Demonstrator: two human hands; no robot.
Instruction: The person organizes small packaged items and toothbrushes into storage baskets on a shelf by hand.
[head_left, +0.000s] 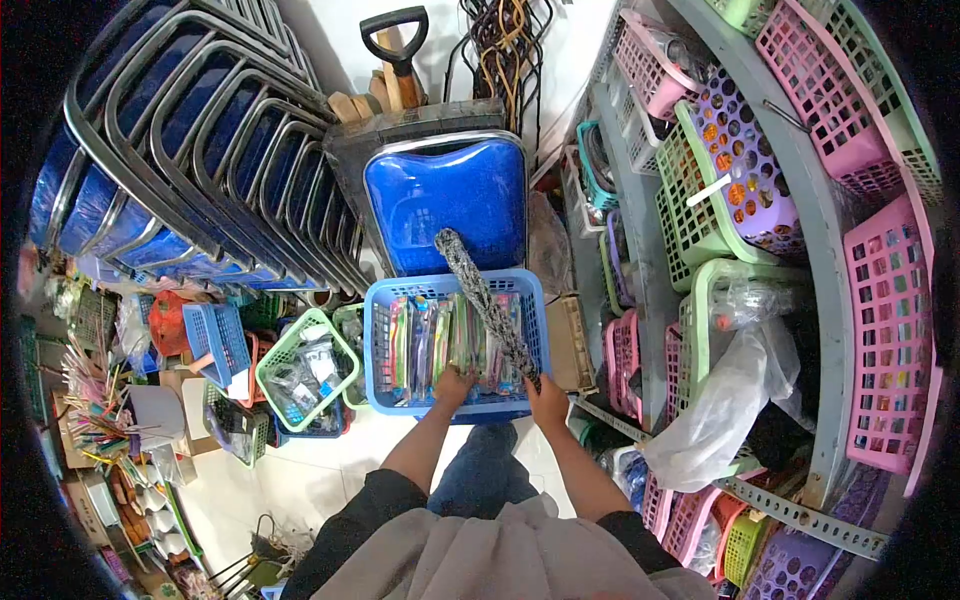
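A light-blue plastic basket [377, 300] stands in front of me, filled with a row of upright, colourful flat packets [428, 340] in clear wrapping. My left hand [453, 386] reaches over its front rim, with curled fingers among the packets; what they hold is hidden. My right hand [547, 402] is closed round the lower end of a fluffy black-and-white duster [480, 295] at the basket's front right corner. The duster slants up and left across the packets. Its tip lies over a blue padded seat [445, 195] behind the basket.
Stacked metal-framed chairs [215, 130] rise at left. A green basket [262, 375] of packaged goods stands left of the blue one. On the right, a grey metal shelf [835, 300] holds pink baskets [890, 340] and a hanging clear plastic bag [715, 420]. White tiles [330, 470] cover the floor.
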